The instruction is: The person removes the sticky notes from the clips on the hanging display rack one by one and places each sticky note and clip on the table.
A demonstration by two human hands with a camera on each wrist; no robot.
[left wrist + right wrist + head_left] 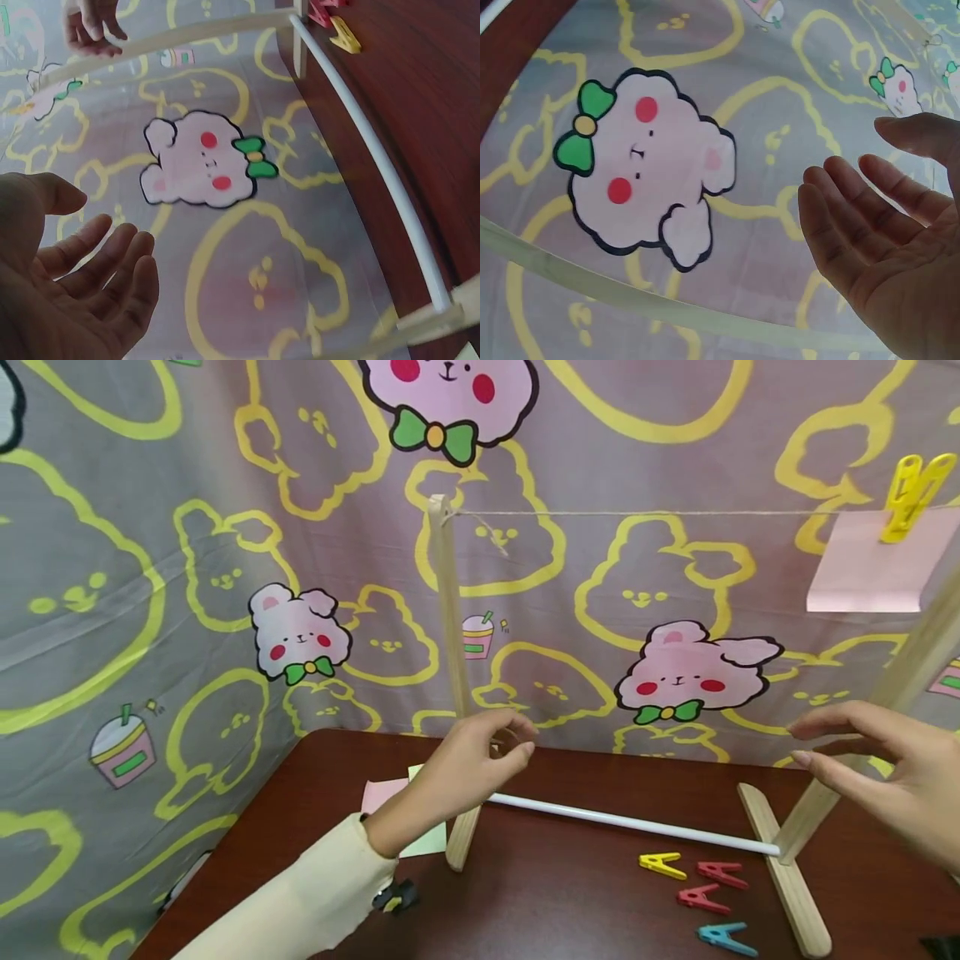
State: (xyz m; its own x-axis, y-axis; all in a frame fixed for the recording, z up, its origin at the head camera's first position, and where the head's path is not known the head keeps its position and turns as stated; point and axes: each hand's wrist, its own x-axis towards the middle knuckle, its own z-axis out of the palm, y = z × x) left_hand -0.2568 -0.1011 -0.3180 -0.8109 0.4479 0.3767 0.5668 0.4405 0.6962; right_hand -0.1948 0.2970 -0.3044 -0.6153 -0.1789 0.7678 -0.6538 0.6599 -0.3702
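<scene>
My left hand (461, 764) is raised in front of the left wooden post (448, 602), fingers loosely bent, with nothing in it. In the left wrist view the left palm (82, 285) shows bare. At the right edge of the head view my right hand (892, 768) hovers by the right post (918, 652), fingers relaxed and thumb apart. The right wrist view shows that hand's bare palm (892, 262). A string (637, 513) runs between the posts. On it a yellow clothespin (911, 497) holds a pink paper note (862, 564).
A white rod (630, 821) joins the stand's wooden feet (787, 877). On the dark table (540, 902) lie a yellow clothespin (662, 864), two red clothespins (703, 898) and a blue one (726, 937). Pink paper (381, 795) and green paper (427, 842) lie by the left foot.
</scene>
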